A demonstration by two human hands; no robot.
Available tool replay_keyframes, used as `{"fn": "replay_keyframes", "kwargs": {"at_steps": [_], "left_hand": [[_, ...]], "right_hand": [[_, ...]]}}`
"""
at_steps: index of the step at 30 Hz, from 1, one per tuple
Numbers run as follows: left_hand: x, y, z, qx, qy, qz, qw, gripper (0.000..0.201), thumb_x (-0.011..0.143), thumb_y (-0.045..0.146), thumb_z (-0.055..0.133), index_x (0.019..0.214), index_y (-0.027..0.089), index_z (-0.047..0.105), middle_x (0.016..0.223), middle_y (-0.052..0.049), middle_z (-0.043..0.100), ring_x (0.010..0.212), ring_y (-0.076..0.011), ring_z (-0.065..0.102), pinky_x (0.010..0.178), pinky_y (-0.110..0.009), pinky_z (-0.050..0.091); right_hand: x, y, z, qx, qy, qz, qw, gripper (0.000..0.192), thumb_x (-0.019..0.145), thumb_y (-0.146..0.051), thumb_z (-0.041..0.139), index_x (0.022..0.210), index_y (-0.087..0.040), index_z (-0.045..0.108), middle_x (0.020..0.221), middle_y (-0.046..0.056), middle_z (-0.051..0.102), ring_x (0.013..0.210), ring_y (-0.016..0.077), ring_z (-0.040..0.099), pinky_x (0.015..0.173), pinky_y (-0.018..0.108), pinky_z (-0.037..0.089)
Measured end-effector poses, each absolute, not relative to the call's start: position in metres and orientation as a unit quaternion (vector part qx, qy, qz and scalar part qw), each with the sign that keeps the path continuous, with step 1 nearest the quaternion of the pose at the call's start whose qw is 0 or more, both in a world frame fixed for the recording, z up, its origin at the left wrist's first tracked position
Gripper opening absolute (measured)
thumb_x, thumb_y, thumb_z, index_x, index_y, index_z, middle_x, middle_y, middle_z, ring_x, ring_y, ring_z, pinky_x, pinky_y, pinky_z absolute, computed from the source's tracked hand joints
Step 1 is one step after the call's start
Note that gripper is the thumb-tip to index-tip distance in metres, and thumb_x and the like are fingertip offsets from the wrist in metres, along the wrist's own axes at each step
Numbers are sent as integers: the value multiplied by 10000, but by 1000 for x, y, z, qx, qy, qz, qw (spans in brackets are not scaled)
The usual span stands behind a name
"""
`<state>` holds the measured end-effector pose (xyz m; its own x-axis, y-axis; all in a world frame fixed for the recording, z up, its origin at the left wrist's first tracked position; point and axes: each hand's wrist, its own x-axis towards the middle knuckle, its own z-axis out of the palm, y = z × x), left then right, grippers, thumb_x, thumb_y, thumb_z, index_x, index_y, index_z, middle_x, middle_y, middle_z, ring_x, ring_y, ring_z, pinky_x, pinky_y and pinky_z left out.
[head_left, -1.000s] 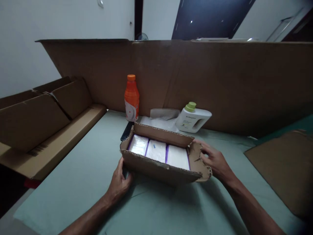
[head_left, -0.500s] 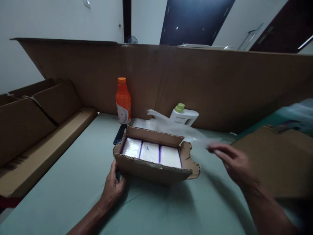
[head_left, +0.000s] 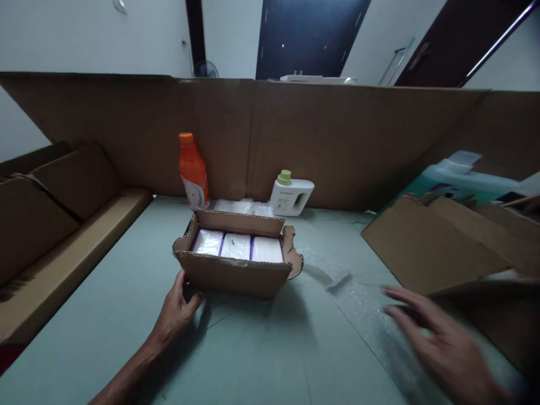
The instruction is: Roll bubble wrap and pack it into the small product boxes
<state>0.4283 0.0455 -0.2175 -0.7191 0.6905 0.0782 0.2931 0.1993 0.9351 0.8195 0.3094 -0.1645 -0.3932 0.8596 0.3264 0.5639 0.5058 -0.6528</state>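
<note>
An open cardboard box (head_left: 236,275) stands on the pale green tabletop (head_left: 261,349), its flaps torn and uneven. Inside it sit white packs (head_left: 236,246) with purple edges, side by side. At the box's lower left corner is my left hand (head_left: 177,312), fingers and thumb apart, the fingertips close against the end of the box. My right hand (head_left: 439,337), smeared by motion, is spread at the right with nothing seen in it. Under and beside it lies a clear strip of bubble wrap (head_left: 363,304).
Behind the box stand an orange bottle (head_left: 194,174) and a white jug with a green cap (head_left: 291,197), with more bubble wrap (head_left: 244,207) between them. A tall cardboard panel (head_left: 329,135) closes the back. Cardboard boxes (head_left: 71,185) flank the left; loose cardboard (head_left: 439,242) and a teal container (head_left: 447,177) the right.
My right hand has let go of the bubble wrap and moved down, nearer to me. The wrap now lies along the right of the table. The view has swung right; my left hand stays by the box.
</note>
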Motion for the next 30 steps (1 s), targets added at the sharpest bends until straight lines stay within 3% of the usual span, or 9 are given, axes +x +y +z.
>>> {"fn": "replay_keyframes", "kwargs": {"at_steps": [2, 3, 6, 9, 15, 20, 23, 26, 30], "left_hand": [[428, 45, -215, 326, 767, 523, 178, 428, 831, 359, 610, 1223, 203, 535, 1121, -98, 670, 1029, -263, 634, 853, -369, 503], [428, 45, -215, 325, 772, 518, 175, 396, 840, 375, 604, 1191, 200, 546, 1097, -96, 673, 996, -259, 641, 826, -364, 505], [429, 52, -216, 318, 781, 515, 155, 340, 852, 404, 591, 1117, 191, 564, 1026, -90, 674, 927, -251, 645, 787, -358, 504], [427, 70, -212, 319, 797, 496, 130, 319, 840, 418, 574, 1060, 187, 579, 925, -70, 655, 802, -231, 618, 721, -349, 487], [413, 100, -203, 329, 799, 486, 133, 461, 804, 390, 581, 1197, 149, 587, 988, -97, 670, 817, -236, 626, 725, -350, 487], [434, 61, -208, 312, 789, 502, 166, 643, 790, 458, 642, 1362, 183, 534, 1214, -141, 658, 987, -261, 653, 759, -365, 529], [471, 39, -210, 290, 754, 539, 238, 580, 766, 518, 670, 1236, 180, 625, 1178, -142, 673, 984, -263, 659, 784, -382, 553], [508, 31, -209, 232, 670, 586, 391, 643, 736, 571, 723, 1219, 161, 618, 1181, -166, 669, 989, -274, 670, 792, -401, 577], [534, 25, -206, 144, 555, 620, 536, 896, 765, 610, 729, 1455, 154, 386, 1310, -232, 589, 1065, -306, 657, 736, -413, 611]], "right_hand": [[758, 277, -164, -375, -842, 307, 239, 491, 841, -536, 631, 1274, -306, 623, 1149, 114, 724, 820, 283, 712, 516, 361, 549], [728, 265, -167, -329, -856, 338, 211, 558, 839, -515, 635, 1338, -275, 572, 1208, 124, 704, 904, 291, 712, 562, 367, 572], [661, 251, -178, -259, -877, 352, 198, 460, 836, -434, 615, 1228, -195, 596, 1126, 136, 723, 957, 302, 700, 744, 435, 586], [630, 265, -188, -288, -874, 321, 225, 323, 853, -338, 540, 1122, -178, 618, 1011, 124, 742, 862, 284, 700, 746, 420, 566], [634, 289, -185, -311, -874, 272, 255, 380, 871, -280, 503, 1223, -177, 603, 1128, 126, 725, 994, 280, 682, 848, 414, 538], [679, 309, -188, -346, -885, 69, 304, 485, 859, -330, 607, 1325, -195, 594, 1418, 161, 585, 1286, 363, 515, 1009, 526, 409], [696, 333, -195, -369, -888, 43, 271, 324, 843, -250, 576, 1134, -194, 706, 1231, 150, 708, 1174, 346, 599, 961, 515, 429], [715, 332, -199, -366, -888, 62, 271, 271, 897, -238, 483, 952, -209, 746, 989, 109, 779, 968, 299, 692, 878, 485, 480], [743, 270, -205, -278, -897, 119, 323, 282, 935, -230, 491, 1077, -259, 733, 1096, 73, 768, 1055, 269, 689, 922, 468, 510]]}}
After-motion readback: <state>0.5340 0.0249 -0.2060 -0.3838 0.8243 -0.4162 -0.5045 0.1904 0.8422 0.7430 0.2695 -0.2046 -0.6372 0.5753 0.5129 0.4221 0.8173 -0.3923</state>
